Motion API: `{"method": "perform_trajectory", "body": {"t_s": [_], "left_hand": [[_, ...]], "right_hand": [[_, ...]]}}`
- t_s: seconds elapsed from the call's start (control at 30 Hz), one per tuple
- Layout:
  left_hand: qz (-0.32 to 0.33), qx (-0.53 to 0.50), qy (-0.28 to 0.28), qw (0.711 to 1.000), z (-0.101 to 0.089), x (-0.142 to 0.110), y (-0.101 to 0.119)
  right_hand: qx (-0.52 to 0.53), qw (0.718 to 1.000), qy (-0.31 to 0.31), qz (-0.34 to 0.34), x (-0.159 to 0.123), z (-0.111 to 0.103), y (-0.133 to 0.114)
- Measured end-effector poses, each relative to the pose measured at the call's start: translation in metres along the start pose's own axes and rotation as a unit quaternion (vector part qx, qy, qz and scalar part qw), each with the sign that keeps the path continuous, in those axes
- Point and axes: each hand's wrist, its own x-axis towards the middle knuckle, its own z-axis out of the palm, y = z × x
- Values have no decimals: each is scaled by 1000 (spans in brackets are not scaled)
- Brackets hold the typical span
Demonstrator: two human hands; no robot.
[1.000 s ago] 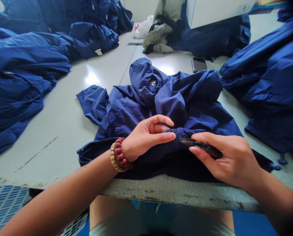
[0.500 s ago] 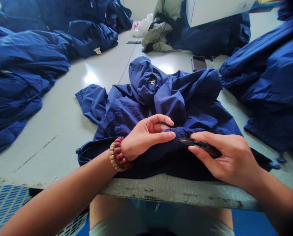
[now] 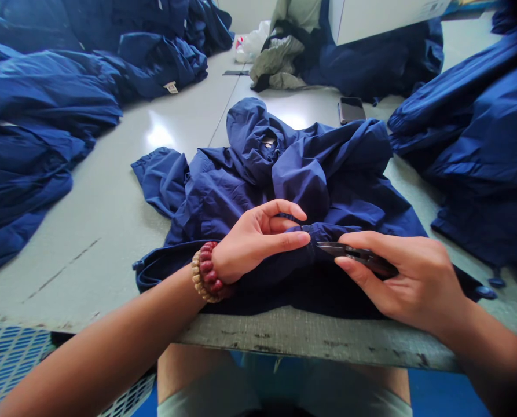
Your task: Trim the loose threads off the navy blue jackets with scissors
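Gripping thread snips (image 3: 356,258) in your right hand (image 3: 408,281), you hold their tips just beside the navy jacket's cuff (image 3: 327,233), which your left hand (image 3: 258,243) grasps between fingers and thumb. The bunched jacket (image 3: 310,185) lies at 12 o'clock on the grey table (image 3: 84,278), with a phone (image 3: 351,110) at 1 o'clock.

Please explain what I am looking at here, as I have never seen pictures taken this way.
This view comes from a camera worn on a person's head, looking forward and down, so the forearms at the bottom are that person's own. The left hand, wearing a bead bracelet, holds the gathered cuff of a navy hooded jacket lying on a pale work table. The right hand holds small thread snips, their blades pointing towards the cuff. More piles of navy jackets lie to either side, and a phone lies beyond.
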Motion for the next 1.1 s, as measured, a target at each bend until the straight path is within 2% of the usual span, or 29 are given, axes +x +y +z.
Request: {"method": "perform_trajectory", "body": {"t_s": [0.3, 0.97, 1.1], "left_hand": [[-2, -7, 11, 1000, 1, 0, 1], [-6, -1, 14, 1000, 1, -1, 2], [-4, 3, 17, 1000, 2, -1, 2]], "right_hand": [[2, 1000, -3, 27, 1, -5, 0], [-2, 1000, -14, -9, -2, -2, 5], [5, 1000, -14, 8, -1, -4, 4]]}}
